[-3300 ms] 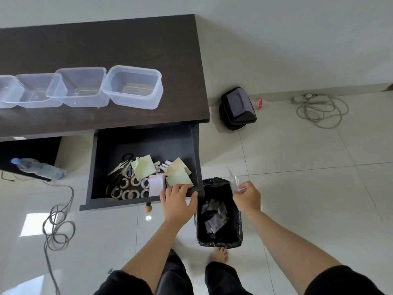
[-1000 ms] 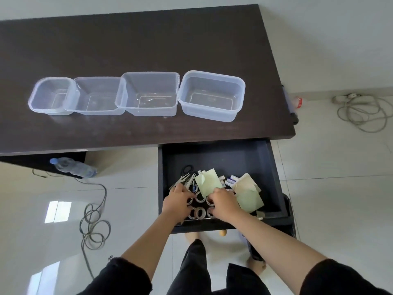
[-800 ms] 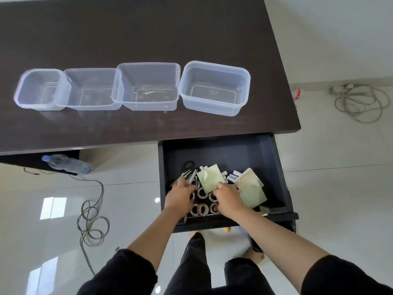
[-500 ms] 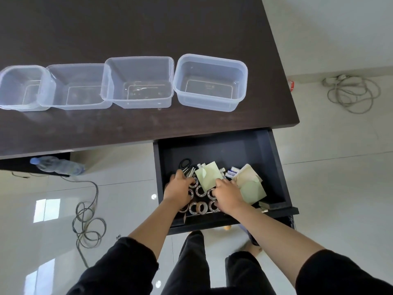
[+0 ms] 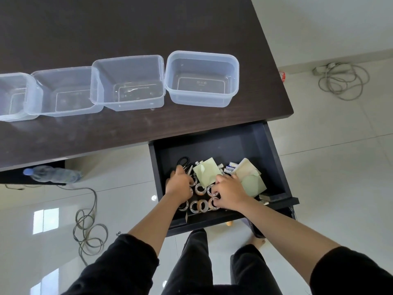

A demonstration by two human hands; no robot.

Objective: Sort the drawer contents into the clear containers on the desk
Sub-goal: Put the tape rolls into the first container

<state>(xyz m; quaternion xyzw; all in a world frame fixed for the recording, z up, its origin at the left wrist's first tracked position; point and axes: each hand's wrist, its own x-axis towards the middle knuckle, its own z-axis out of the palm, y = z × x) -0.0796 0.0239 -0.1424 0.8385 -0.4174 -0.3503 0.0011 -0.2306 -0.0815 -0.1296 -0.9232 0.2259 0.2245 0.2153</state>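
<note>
While both hands reach down into the open drawer, the tape rolls lie right under and between them, the left hand curled over some and the right hand pinching one, with the clear containers far up on the desk.

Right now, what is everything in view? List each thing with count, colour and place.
clear containers: four, transparent, in a row on the desk
desk: one, dark brown
drawer: one, black, open
tape rolls: several, tan, drawer front
sticky note pads: a few, pale green and cream, in drawer
batteries: several, drawer back
scissors: black-handled, drawer left
water bottle: one, clear, under desk
cables: two coils, floor
left hand: among tape rolls
right hand: among tape rolls
</note>
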